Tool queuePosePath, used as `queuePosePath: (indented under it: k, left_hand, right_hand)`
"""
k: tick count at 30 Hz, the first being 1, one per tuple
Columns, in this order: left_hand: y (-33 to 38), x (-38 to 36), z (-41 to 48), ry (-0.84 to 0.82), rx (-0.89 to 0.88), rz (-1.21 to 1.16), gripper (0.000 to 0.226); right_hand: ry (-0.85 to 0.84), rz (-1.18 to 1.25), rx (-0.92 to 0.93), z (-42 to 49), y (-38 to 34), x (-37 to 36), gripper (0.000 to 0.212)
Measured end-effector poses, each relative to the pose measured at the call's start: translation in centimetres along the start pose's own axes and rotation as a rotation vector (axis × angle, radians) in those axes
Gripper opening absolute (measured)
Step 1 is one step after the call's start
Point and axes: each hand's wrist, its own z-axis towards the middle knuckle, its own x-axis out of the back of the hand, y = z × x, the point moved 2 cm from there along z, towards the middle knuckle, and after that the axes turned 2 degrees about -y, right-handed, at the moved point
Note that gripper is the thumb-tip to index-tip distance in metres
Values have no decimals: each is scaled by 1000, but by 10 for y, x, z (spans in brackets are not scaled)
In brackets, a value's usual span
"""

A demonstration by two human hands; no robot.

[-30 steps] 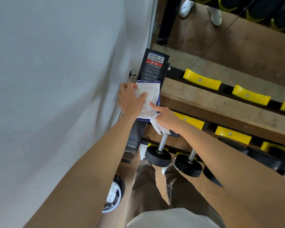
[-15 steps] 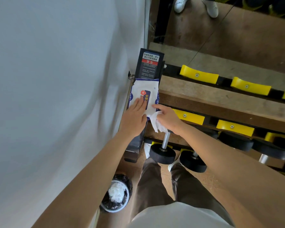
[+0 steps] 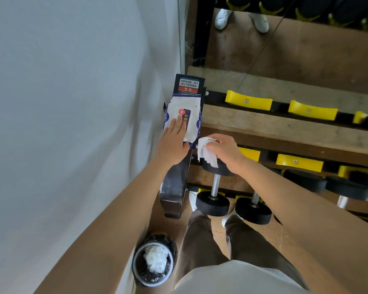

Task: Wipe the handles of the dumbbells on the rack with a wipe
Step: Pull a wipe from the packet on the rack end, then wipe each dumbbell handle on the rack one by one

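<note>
Over the upper plate of the leftmost dumbbell [image 3: 212, 203], pinched a crumpled white wipe [image 3: 206, 153] in the curled fingers of the right hand [image 3: 226, 150], close above the bare steel handle [image 3: 215, 184] but not yet against it. Judged the wiping proper not begun: found wipe in hand, found no handle wrapped. Left to do, by that reading: this handle, then that of the next dumbbell [image 3: 253, 211] just beside it, then the others farther right along the lower tier of the rack [image 3: 174, 187], partly cut off at the edge. Pressed the left hand [image 3: 172, 143] flat, fingers straight, holding nothing, on the wipe pack [image 3: 183, 115] lying on the rack's end post below a warning label [image 3: 188, 85]. Noted empty yellow cradles [image 3: 248, 100] on the upper tier, and on the floor near the feet a lined bin [image 3: 154, 264] with crumpled white tissue inside.
</note>
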Motion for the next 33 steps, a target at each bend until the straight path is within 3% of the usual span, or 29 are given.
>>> queuePosePath:
  k: [3,5,8,10,14,19,23,26,30,33]
  left_hand:
    - [1,18,0,76,6,-96,63]
    - [14,27,-14,130,23,-353,53]
    - [46,26,-41,-44,-15,-900,52]
    - [63,18,-53,-88,-27,-1010,49]
    - [85,4,-66,-22,150,-1358,15]
    - [130,-11,-80,-96,284,-1720,12]
    - [172,-31,-88,-225,284,-1683,23]
    - [216,-43,-94,-356,248,-1366,34]
    - [278,-58,-108,-232,223,-1156,12]
    - [327,-71,-117,-224,327,-1312,17]
  right_hand:
    - [-30,152,-31,-4,-4,6,18]
    - [-106,270,-58,-9,-6,9,16]
    - [-198,428,-73,-20,-3,17,28]
    - [-207,480,-61,-32,0,26,31]
    - [-165,453,-28,-57,18,47,33]
    - [-46,281,-26,-94,57,78,43]
    - [23,140,-10,-127,80,106,51]
    - [47,133,-3,-159,98,134,48]
    - [133,205,4,-204,131,179,46]
    - [187,300,31,-237,165,215,48]
